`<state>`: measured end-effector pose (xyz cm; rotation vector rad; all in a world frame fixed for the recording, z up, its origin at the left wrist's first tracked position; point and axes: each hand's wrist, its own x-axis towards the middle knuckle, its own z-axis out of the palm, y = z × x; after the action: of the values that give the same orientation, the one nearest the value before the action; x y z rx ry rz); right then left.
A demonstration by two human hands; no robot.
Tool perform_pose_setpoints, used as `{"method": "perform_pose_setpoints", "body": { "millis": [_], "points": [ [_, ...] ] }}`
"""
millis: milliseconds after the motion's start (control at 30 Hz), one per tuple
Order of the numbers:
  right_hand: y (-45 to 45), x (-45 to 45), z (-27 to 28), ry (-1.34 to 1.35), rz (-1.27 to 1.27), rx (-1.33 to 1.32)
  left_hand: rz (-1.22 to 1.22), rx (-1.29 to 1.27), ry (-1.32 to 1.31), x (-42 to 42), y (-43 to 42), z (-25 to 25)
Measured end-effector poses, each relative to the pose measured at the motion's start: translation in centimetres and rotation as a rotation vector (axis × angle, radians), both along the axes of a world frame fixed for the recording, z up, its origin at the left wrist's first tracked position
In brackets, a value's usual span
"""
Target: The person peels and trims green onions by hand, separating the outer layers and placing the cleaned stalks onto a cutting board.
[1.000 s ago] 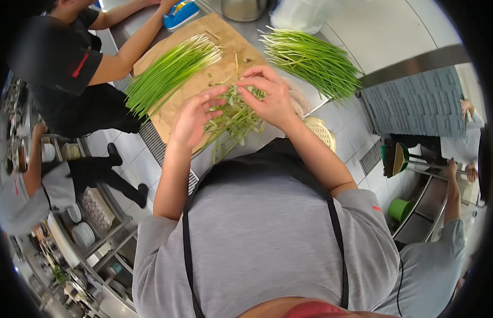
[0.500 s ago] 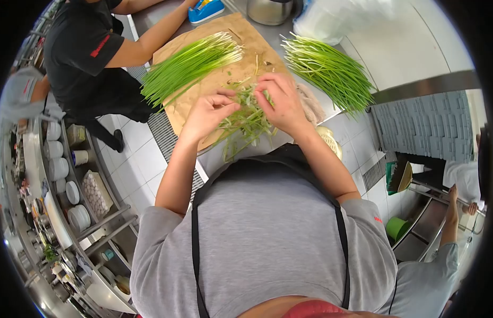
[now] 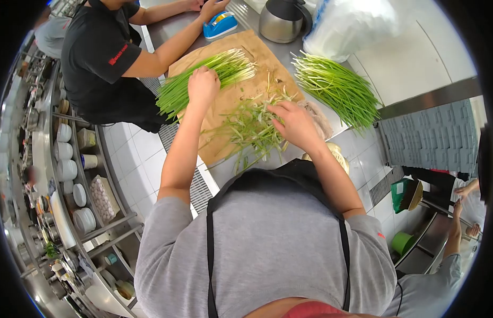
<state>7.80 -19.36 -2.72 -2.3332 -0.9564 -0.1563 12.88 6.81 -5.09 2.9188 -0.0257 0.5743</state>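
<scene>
My left hand (image 3: 204,86) is over the left bunch of long green stalks (image 3: 177,93), fingers bent down at it; its fingertips are partly hidden. My right hand (image 3: 295,123) rests beside the loose pile of trimmed leaves and scraps (image 3: 249,127), with its fingers apart and bent towards the scraps. Brown paper (image 3: 210,144) lies under the left bunch and the scraps. A second bunch of green stalks (image 3: 339,90) lies on the metal table to the right of the paper, white ends towards the back.
At the back stand a blue tape dispenser (image 3: 220,26), a steel jug (image 3: 281,21) and a clear plastic bag (image 3: 352,26). A cloth (image 3: 316,117) lies right of the scraps. A person in black (image 3: 98,53) leans on the table at the left. Shelves with bowls (image 3: 67,169) stand farther left.
My left hand has moved from the scraps up and left to the left bunch. My right hand has stayed by the scraps, its fingers more spread. The view has shifted.
</scene>
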Motion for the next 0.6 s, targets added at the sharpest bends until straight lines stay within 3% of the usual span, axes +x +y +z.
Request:
{"method": "perform_pose_setpoints", "body": {
  "millis": [100, 200, 300, 400, 500, 600],
  "points": [
    [-0.6, 0.4, -0.6, 0.103, -0.028, -0.061, -0.009, -0.207, -0.012, -2.1, -1.3, 2.7],
    [0.6, -0.3, -0.4, 0.144, -0.120, 0.171, 0.012, -0.440, 0.017, -4.2, -2.9, 3.0],
    [1.3, 1.4, -1.7, 0.186, -0.093, 0.237, 0.003, -0.555, 0.034, -4.8, -3.8, 2.2],
    [2.2, 2.9, -0.9, 0.573, -0.275, 0.430, -0.010, -0.568, 0.012, -6.3, -5.0, 2.2],
    [3.4, 4.5, -0.6, 1.063, -0.316, 0.920, -0.048, -0.589, -0.022, -7.2, -6.2, 2.7],
    [3.7, 5.3, -1.1, 1.115, -0.261, 0.937, -0.074, -0.597, -0.052, -7.9, -7.0, 3.3]
  ]
}}
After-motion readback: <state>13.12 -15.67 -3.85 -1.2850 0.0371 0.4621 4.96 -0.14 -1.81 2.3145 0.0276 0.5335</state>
